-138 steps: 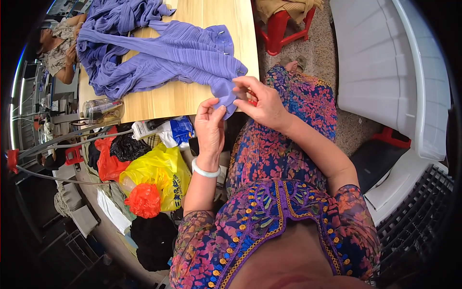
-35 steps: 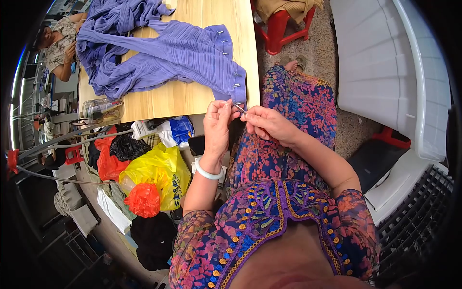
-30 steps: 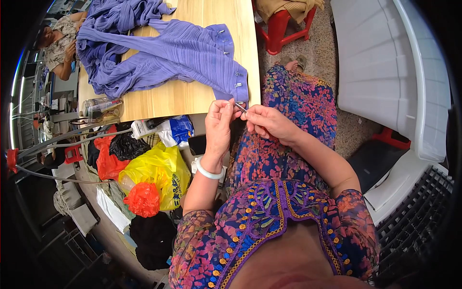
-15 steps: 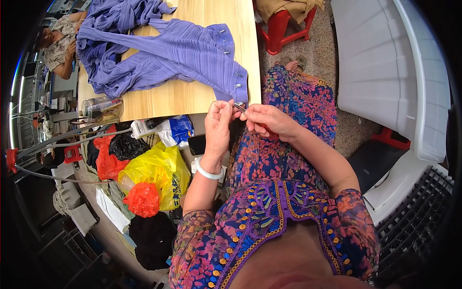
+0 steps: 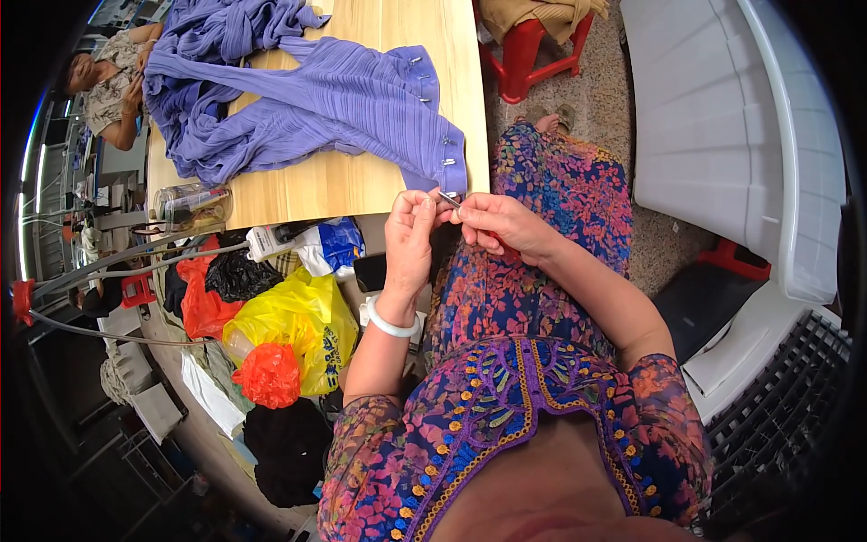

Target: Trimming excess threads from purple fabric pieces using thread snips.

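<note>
A purple pleated garment lies across the wooden table, its plain band near the right edge. Several small metal fasteners sit along that band. At the band's near corner, my left hand pinches with thumb and fingertips close to the cloth. My right hand meets it there, also in a pinch, its other fingers curled. Between both sets of fingertips shows a small, thin, dark metal piece; its exact kind is too small to make out. A pale bangle circles my left wrist.
On the wooden table, a clear jar stands at the near left corner. Yellow and red plastic bags lie below. Large grey bins stand at right, a red stool beyond. Another person sits at far left.
The metal piece between my fingertips has turned slightly. Both hands stay at almost the same place, and the garment lies as before.
</note>
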`<state>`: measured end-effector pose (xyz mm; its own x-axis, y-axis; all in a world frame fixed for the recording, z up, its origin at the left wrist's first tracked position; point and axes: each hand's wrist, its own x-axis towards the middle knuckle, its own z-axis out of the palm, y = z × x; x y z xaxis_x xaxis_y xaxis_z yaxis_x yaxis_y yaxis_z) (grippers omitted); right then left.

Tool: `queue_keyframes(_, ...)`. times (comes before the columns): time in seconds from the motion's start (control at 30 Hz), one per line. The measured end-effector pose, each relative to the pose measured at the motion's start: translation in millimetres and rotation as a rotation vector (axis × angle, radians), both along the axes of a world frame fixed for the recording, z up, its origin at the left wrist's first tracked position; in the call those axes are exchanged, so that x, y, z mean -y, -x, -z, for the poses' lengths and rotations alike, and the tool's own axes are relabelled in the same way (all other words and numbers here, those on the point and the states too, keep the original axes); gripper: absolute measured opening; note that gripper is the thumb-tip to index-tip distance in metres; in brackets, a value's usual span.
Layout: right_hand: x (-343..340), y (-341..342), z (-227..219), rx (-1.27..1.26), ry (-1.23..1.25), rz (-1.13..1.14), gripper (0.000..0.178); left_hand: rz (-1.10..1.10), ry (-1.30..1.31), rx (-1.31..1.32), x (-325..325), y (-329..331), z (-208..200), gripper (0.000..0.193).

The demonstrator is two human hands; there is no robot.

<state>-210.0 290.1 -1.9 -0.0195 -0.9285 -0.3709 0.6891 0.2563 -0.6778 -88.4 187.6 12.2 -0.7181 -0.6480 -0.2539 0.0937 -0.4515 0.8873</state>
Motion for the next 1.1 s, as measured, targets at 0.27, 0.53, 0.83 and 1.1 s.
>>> queue_keyframes(0.27,0.5,3.4,-8.0,-0.237,0.025,0.351,0.022,0.014,0.029,0.050,0.5,-5.3,-4.8,0.011)
queue_keyframes(0.53,25.6,11.2,-12.9,-0.142,-0.027,0.384,0.033,0.069,0.153,0.104,-1.8,-15.2,-10.5,0.009)
queue_keyframes(0.83,37.2,6.7,-10.5,-0.196,0.021,0.420,0.040,-0.100,0.224,0.248,23.0,-28.0,-7.7,0.010)
queue_keyframes(1.1,37.1,-3.7,-8.2,-0.381,0.025,0.398,0.034,-0.202,1.131,0.384,17.2,-2.0,-16.3,0.018)
